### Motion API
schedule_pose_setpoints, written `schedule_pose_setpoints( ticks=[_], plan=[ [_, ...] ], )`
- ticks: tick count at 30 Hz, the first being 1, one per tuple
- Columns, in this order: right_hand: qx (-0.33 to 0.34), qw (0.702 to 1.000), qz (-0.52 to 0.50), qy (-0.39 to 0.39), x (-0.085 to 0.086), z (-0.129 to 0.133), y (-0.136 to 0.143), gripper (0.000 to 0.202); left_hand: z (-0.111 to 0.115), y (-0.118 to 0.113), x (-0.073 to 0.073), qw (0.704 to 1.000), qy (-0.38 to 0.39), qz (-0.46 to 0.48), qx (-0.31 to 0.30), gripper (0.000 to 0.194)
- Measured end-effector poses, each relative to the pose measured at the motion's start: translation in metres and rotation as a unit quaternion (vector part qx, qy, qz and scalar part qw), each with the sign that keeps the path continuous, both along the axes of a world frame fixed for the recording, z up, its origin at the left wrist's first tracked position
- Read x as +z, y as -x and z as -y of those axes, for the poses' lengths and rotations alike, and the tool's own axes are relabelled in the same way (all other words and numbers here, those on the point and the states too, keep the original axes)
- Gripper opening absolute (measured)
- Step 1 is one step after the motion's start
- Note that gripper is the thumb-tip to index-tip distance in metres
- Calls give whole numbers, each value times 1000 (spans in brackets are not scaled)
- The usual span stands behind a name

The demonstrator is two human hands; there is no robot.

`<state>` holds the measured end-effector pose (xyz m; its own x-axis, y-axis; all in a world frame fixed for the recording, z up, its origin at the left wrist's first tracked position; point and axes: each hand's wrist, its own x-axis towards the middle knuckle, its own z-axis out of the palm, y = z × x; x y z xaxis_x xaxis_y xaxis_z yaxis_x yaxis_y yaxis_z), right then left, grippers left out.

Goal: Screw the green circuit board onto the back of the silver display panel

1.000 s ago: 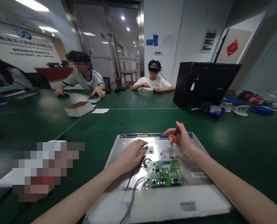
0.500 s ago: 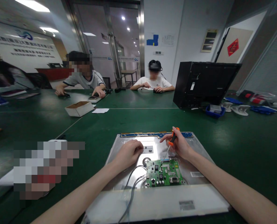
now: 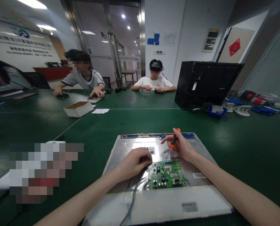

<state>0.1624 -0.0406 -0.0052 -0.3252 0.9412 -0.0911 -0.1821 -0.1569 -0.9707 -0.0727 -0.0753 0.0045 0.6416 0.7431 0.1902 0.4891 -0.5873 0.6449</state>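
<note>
A green circuit board [image 3: 167, 173] lies on the silvery back of a flat display panel [image 3: 116, 160]. My right hand [image 3: 184, 147] grips an orange-and-black screwdriver [image 3: 175, 138], its shaft slanting down to the board's upper edge near a connector. The index finger of that hand points out to the left. My left hand [image 3: 137, 159] is closed, its fingertips at the board's upper left corner; whatever they may pinch is hidden. Grey cables [image 3: 133, 201] run from the board's left side toward me. A narrow blue circuit strip [image 3: 142, 136] lines the panel's far edge.
A black monitor housing [image 3: 208, 83] stands at the back right, beside a blue tray [image 3: 217, 112]. An open cardboard box [image 3: 77, 110] and a paper sheet [image 3: 100, 111] lie at the left. Several people sit around the green table [image 3: 130, 121].
My left hand has moved right and toward me, from the bare panel to the board's upper left corner. My right hand and the screwdriver have stayed nearly in place.
</note>
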Motion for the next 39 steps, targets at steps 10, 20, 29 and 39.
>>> schedule_pose_setpoints(
  ticks=[10, 20, 29, 39],
  plan=[
    [9, 1000, 5, -2, -2, 1, 0, 71, -2, 2, 1, 1000, 14, 0, -3, 9],
    [16, 1000, 5, 1, -2, 1, 0, 70, -6, 4, -4, 998, 58, 13, 14, 7],
    [21, 1000, 10, 0, -3, 1, 0, 70, -7, 5, -3, 996, 88, 27, 13, 6],
    [17, 1000, 11, 1, -4, 2, 0, 70, -7, 3, 1, 993, 111, 39, 9, 6]
  ],
)
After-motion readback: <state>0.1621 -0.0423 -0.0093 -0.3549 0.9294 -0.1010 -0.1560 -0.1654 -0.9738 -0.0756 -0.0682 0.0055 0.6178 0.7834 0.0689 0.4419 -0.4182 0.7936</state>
